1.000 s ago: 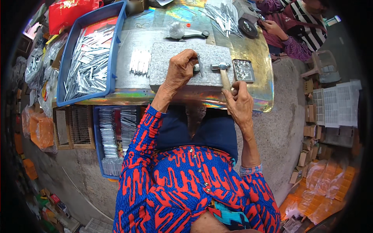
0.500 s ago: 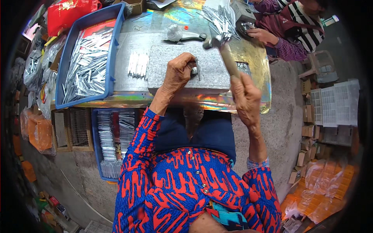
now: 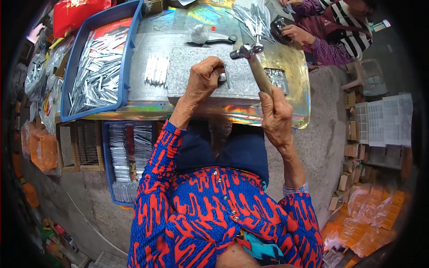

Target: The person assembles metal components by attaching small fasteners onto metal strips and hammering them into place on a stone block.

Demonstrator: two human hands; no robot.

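Note:
My left hand (image 3: 205, 78) is closed in a pinch on a thin metal strip (image 3: 227, 75), held on a grey speckled stone slab (image 3: 183, 64). A hammer (image 3: 257, 67) with a wooden handle and a shiny metal head is gripped in my right hand (image 3: 278, 117). Its head is raised above the slab's right side, apart from the strip. Left of the slab lies a neat row of similar metal strips (image 3: 156, 70). A small tray of metal bits (image 3: 277, 79) sits to the right, partly behind the hammer handle.
A blue tray (image 3: 127, 58) heaped with loose metal strips stands at the left. Black-handled pliers (image 3: 219, 42) and a crumpled plastic bag (image 3: 199, 33) lie beyond the slab. At far right a co-worker (image 3: 330, 38) handles something dark. Below the table, another blue crate (image 3: 107, 169) holds stacked strips.
The hammer and my right hand have shifted slightly left and down. My left hand keeps its pinch on the strip. The co-worker's hands have moved a little.

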